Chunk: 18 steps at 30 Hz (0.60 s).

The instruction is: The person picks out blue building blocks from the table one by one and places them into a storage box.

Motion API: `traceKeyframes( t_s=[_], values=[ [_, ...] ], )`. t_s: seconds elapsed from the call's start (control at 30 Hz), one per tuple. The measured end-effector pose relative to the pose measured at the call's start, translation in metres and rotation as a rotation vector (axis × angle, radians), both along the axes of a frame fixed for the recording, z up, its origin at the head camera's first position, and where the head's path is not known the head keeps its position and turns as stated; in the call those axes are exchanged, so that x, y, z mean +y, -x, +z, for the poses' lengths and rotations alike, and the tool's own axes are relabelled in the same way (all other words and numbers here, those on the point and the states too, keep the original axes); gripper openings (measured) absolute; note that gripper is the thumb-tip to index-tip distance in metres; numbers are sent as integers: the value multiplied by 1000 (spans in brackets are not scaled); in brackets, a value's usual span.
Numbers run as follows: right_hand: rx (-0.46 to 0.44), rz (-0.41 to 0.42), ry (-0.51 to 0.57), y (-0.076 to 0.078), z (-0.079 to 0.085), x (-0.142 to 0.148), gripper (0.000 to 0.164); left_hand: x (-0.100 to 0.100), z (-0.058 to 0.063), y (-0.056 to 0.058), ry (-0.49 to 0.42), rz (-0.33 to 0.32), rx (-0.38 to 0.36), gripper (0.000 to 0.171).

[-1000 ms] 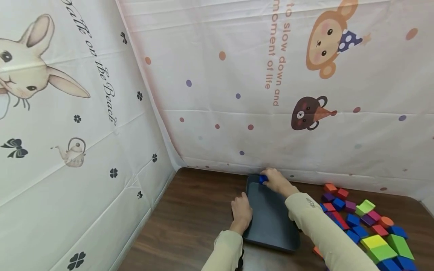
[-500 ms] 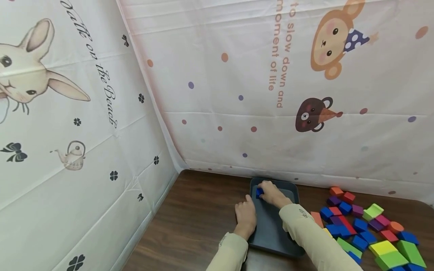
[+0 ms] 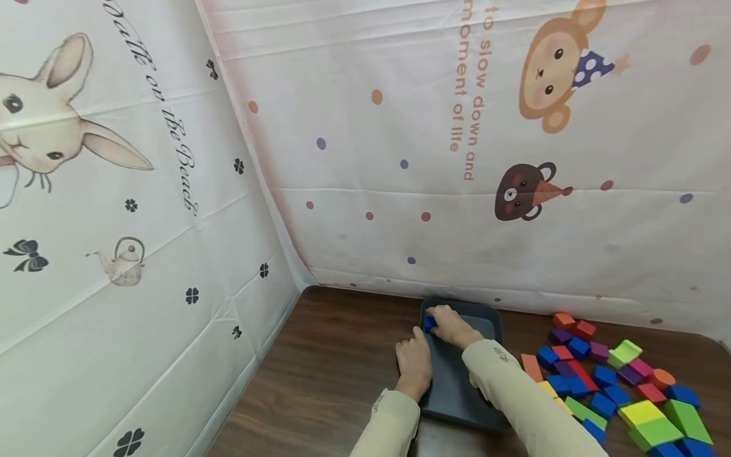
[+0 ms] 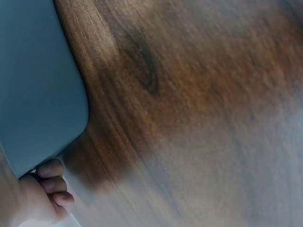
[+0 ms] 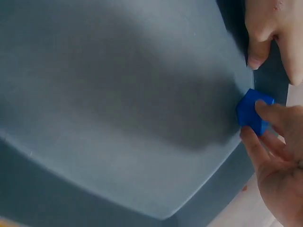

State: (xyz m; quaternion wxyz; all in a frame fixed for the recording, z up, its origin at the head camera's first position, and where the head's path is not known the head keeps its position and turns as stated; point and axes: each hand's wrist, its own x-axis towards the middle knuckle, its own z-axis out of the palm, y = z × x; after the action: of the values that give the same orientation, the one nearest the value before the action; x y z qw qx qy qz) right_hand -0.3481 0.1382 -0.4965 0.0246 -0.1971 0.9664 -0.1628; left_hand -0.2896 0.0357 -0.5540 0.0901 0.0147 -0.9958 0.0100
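A dark grey tray (image 3: 457, 381) lies on the brown table. My left hand (image 3: 414, 362) holds the tray's left rim; in the right wrist view its thumb (image 5: 258, 53) reaches inside over the wall. In the left wrist view, curled fingers (image 4: 53, 182) show beside the tray's edge (image 4: 71, 104). Toward the tray's far left corner, my right hand (image 3: 452, 325) pinches a small blue block (image 3: 429, 324) between thumb and fingers. The right wrist view shows this block (image 5: 253, 111) against the tray's side wall, partly covered by the fingertips.
Many coloured blocks (image 3: 604, 376) lie loosely on the table to the right of the tray, near the right forearm. A printed white cloth (image 3: 365, 241) hangs along the table's far edge, and another (image 3: 171, 304) along its left side.
My right hand has brought the blue block from the tray's far edge nearer and leftward to its left wall. My left hand stays at the left rim. The head view has shifted slightly.
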Motion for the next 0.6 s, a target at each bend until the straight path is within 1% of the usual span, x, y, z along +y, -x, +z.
traceKeyframes(
  t_s=[0.07,0.1,0.17,0.27,0.37,0.47,0.6],
  values=[
    [-29,0,-1,2,7,2,50,-3,2,1,-3,8,13,48],
    [-37,9,0,4,13,5,50,-5,3,2,-8,11,19,46],
    [-38,29,-9,8,28,14,44,-10,4,5,-22,12,37,43],
    [-35,68,-23,12,53,38,32,-15,6,10,-35,6,57,38],
    [-43,87,-50,12,70,69,28,-20,9,15,-55,2,72,37],
    [-52,102,-71,8,78,100,25,-24,12,20,-67,1,84,38],
    [-71,97,-111,0,76,136,20,-29,15,26,-83,-4,70,40]
  ],
)
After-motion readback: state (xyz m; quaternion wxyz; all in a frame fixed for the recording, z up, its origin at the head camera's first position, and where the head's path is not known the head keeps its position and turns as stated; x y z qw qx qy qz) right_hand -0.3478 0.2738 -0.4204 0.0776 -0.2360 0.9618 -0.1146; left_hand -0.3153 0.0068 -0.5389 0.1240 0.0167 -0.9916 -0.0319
